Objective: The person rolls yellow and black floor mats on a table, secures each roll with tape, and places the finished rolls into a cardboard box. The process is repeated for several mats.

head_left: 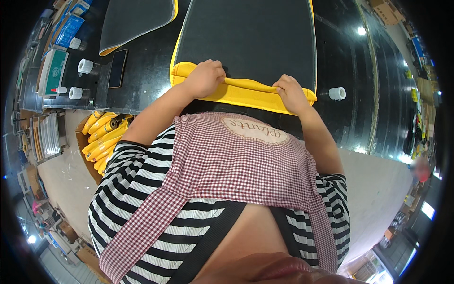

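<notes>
A long mat (248,42), dark on its upper face and yellow on its underside, lies on the table in front of me. Its near end is turned up into a narrow yellow fold (246,94) along the table's front edge. My left hand (206,78) is closed over the left part of this fold, its fingers curled against the top. Toward the right end, my right hand (290,93) pinches the same fold between thumb and fingers. Parts of the fingertips of both hands are hidden.
A second dark mat with yellow trim (137,23) lies at the far left. Beside it are a phone (117,68), white tape rolls (85,66) and a green-and-white box (54,72). Another white roll (337,93) sits to the right. Rolled yellow mats (101,137) fill a carton below the table's left side.
</notes>
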Demonstrator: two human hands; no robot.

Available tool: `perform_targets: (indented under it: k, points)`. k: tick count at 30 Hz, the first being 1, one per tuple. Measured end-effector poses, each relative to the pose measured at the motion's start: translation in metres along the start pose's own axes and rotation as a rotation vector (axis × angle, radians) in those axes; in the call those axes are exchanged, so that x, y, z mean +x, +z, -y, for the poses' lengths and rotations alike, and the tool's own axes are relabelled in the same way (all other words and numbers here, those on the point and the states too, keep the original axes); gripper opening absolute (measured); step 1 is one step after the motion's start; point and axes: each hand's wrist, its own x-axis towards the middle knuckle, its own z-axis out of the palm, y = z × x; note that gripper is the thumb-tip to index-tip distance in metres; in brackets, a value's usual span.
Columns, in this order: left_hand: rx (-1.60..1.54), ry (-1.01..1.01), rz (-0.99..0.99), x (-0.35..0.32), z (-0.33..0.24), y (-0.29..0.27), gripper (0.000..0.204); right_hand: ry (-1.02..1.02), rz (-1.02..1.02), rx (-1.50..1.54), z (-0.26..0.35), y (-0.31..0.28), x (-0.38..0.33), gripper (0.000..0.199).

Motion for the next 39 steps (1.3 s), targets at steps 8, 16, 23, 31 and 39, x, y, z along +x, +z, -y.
perform_targets:
  k: [8, 16, 23, 31, 39]
  points:
    - [-0.292, -0.538, 0.258, 0.023, 0.008, -0.012, 0.022, 0.569, 0.428, 0.285, 0.008, -0.039, 0.04, 0.024]
    - [-0.081, -0.501, -0.021, 0.01, -0.013, -0.004, 0.022, 0.564, 0.173, 0.123, 0.012, -0.028, 0.027, 0.035]
    - [-0.004, -0.311, -0.148, 0.001, 0.004, 0.009, 0.014, 0.575, 0.181, -0.069, 0.017, -0.034, 0.028, 0.033]
    - [0.097, -0.292, -0.166, -0.03, 0.019, 0.005, 0.018, 0.617, 0.109, 0.013, 0.003, -0.037, 0.008, 0.027]
    - [-0.049, -0.515, 0.034, -0.01, 0.013, -0.024, 0.014, 0.329, -0.077, -0.055, -0.016, -0.026, -0.013, 0.016]
